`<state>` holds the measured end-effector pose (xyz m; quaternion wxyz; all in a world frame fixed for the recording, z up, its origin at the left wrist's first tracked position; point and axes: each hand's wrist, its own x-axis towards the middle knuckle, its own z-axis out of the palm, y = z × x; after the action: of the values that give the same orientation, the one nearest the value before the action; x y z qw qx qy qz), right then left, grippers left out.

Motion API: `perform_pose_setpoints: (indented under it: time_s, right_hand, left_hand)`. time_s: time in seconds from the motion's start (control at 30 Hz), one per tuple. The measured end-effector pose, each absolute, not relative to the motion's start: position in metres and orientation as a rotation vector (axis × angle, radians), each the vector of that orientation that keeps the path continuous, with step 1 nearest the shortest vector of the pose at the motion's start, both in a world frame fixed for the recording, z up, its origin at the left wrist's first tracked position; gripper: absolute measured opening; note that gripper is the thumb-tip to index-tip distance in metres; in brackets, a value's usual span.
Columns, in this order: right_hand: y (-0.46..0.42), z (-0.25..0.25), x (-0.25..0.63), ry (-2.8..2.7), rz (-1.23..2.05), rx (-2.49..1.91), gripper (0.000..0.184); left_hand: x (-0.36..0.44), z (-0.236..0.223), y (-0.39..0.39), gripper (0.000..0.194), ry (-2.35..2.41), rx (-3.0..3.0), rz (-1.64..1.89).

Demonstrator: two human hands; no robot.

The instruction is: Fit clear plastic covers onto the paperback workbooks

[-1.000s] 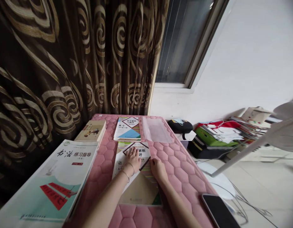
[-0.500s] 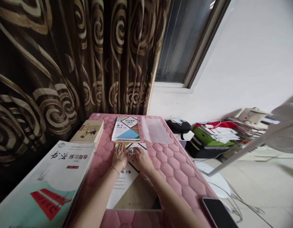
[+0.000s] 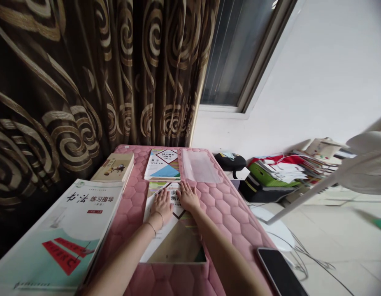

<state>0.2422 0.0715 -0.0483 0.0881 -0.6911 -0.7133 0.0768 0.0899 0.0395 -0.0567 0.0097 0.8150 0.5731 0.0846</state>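
Note:
A workbook (image 3: 175, 246) with a white, brown and green cover lies closed on the pink quilted table cover (image 3: 221, 218). My left hand (image 3: 162, 204) rests flat on the upper left of its cover, fingers stretched out; two thin bracelets circle that wrist. Flat near the workbook's upper right edge lies my right hand (image 3: 188, 196), fingers spread. Both hands hide part of the printed title. Just beyond is a second workbook (image 3: 163, 165) with a blue triangle on it. To its right lies a translucent plastic book cover (image 3: 201, 166).
On the left, a calligraphy book (image 3: 63, 230) tops a stack, with a thick tan book (image 3: 114, 167) behind it. A phone (image 3: 279, 269) lies at the front right edge. Beyond the table stand a white fan (image 3: 314, 197), loose cables (image 3: 297, 246) and a green bag (image 3: 273, 174) under papers.
My right hand has gone from the workbook's right edge onto its cover, then spread toward the upper right. My left hand shifted left, then slightly back right, staying on the cover.

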Motion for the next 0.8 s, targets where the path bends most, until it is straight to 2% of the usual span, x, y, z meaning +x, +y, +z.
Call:
perform_pose_setpoints:
  time_s: [0.13,0.33,0.43,0.6,0.8]
  right_hand:
    - [0.073,-0.051,0.244,-2.137,0.214,-2.058,0.059]
    - [0.067,-0.041,0.237,-2.129,0.155,-2.095,0.058]
    - [0.029,-0.040,0.208,-2.098,0.017,-2.083,0.055]
    - [-0.064,-0.057,0.181,-2.413,0.141,-1.639,0.056]
    - [-0.097,-0.057,0.245,-2.127,0.155,-2.012,0.052]
  left_hand:
    - [0.071,-0.077,-0.018,0.059,1.626,2.739,0.352]
    - [0.018,-0.085,-0.072,0.056,1.806,2.767,0.398]
    - [0.015,-0.085,-0.074,0.055,1.846,2.764,0.414]
    - [0.018,-0.085,-0.071,0.054,1.812,2.774,0.433]
    - [0.007,-0.058,-0.071,0.049,1.898,2.553,0.339]
